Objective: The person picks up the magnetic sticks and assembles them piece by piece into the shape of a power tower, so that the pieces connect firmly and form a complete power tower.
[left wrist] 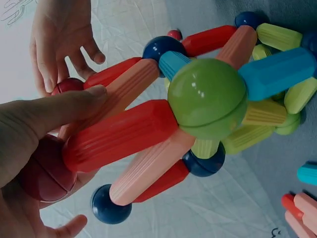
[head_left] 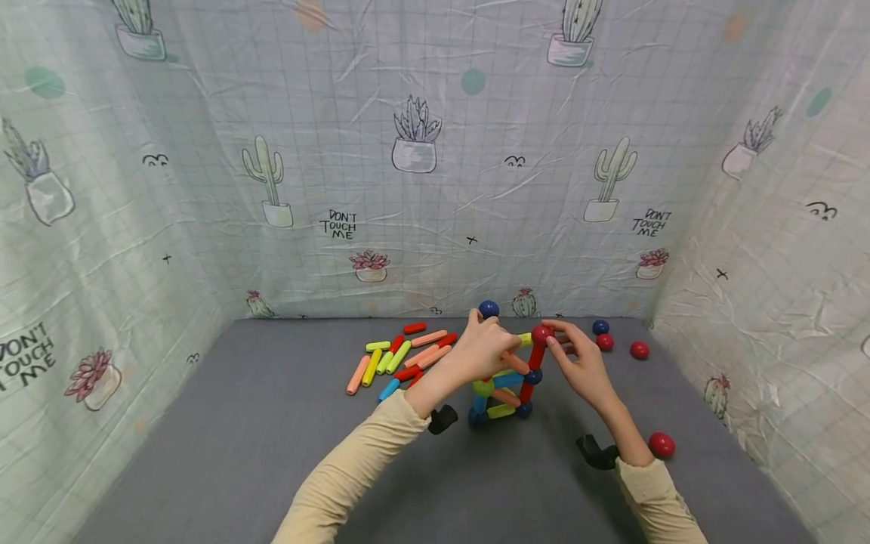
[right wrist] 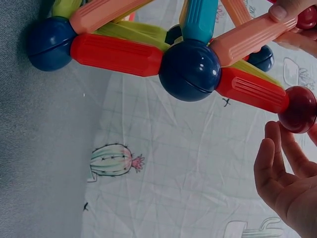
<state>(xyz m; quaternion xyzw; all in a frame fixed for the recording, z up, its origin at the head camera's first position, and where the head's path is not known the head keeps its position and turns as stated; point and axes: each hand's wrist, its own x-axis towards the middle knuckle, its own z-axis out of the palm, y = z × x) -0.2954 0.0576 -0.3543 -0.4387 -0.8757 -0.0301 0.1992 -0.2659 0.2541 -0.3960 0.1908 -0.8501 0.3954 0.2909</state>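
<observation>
A frame of coloured rods and balls stands on the grey table, with a green ball (left wrist: 207,99) and a blue ball (right wrist: 189,70) among its joints. At its upper part my left hand (head_left: 479,349) pinches a salmon rod (left wrist: 131,87) near its end, thumb laid over it. Close to that hand is a dark red ball (left wrist: 47,168) on a red rod (left wrist: 121,134). My right hand (head_left: 581,363) holds another red ball (head_left: 542,335), fingers and thumb at its sides. That ball tops an upright red rod (right wrist: 252,89). Another blue ball (head_left: 488,308) shows behind my left hand.
Loose rods (head_left: 397,357) in red, salmon, yellow and blue lie left of the frame. To the right are a blue ball (head_left: 600,327) and several red balls, one red ball (head_left: 661,445) beside my right forearm. A patterned curtain (head_left: 435,211) encloses the table.
</observation>
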